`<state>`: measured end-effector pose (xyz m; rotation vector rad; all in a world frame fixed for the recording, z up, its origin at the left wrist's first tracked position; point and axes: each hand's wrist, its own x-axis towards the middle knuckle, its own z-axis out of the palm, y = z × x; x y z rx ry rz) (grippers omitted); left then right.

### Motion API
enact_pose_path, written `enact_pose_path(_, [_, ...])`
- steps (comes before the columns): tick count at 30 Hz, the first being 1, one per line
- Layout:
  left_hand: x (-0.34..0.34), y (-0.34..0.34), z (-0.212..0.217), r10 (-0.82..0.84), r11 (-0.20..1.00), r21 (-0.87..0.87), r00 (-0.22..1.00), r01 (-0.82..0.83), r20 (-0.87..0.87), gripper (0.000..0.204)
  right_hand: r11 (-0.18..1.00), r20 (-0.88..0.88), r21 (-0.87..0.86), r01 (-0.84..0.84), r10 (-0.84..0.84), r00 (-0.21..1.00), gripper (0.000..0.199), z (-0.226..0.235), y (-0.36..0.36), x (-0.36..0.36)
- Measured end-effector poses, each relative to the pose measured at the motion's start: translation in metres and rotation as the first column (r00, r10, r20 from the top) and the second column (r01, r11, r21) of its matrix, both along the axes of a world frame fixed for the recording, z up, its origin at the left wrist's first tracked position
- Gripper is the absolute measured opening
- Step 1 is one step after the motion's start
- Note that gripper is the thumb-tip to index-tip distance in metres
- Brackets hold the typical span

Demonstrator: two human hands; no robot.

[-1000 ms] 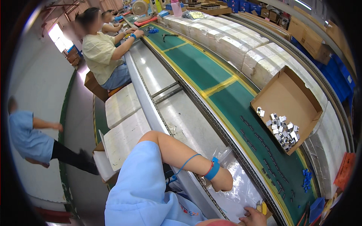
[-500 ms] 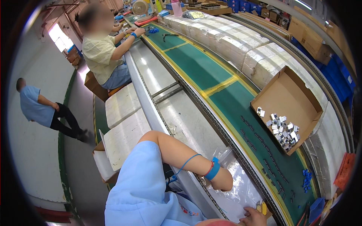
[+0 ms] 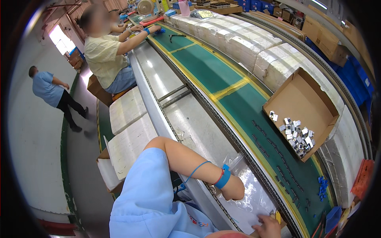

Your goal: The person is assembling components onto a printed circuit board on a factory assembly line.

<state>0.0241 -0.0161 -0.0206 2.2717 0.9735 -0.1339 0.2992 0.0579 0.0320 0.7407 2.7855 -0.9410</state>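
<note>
My left hand (image 3: 234, 189) is bent down at the wrist over a clear plastic bag (image 3: 250, 180) on the metal ledge beside the belt. Its fingers are hidden below the back of the hand. A blue wrist strap (image 3: 223, 177) with a cord circles that wrist. My right hand (image 3: 268, 227) shows at the lower edge, low over the white surface by the bag. Its visible fingers point left and stand apart, with nothing seen between them. A yellow-handled tool (image 3: 278, 216) lies right beside it.
Rows of small black parts (image 3: 283, 158) and a pile of blue pieces (image 3: 322, 188) lie on the green belt (image 3: 238, 107). A cardboard tray (image 3: 305, 95) holds small white-and-black parts. Foam blocks (image 3: 222, 33) line the far side. A co-worker (image 3: 105, 59) sits farther along; another person (image 3: 51, 91) walks left.
My hands stay in nearly the same place, with the right-hand fingers slightly shifted. The walking person has moved right and up in the picture. The seated co-worker's arm reaches farther over the belt.
</note>
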Motion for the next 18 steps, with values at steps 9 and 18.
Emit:
enact_pose_path(9, [0.0, 0.001, 0.001, 0.0, 1.0, -0.013, 1.0, 0.0, -0.015, 0.02, 0.999, -0.036, 0.038, 0.019, -0.018, 0.999, 0.035, 0.011, 0.0, -0.007])
enact_pose_path(18, [0.0, 0.001, 0.004, -0.001, 1.0, -0.021, 1.0, 0.0, -0.023, 0.021, 0.997, -0.032, -0.067, 0.036, -0.039, 0.999, 0.036, 0.013, -0.002, -0.011])
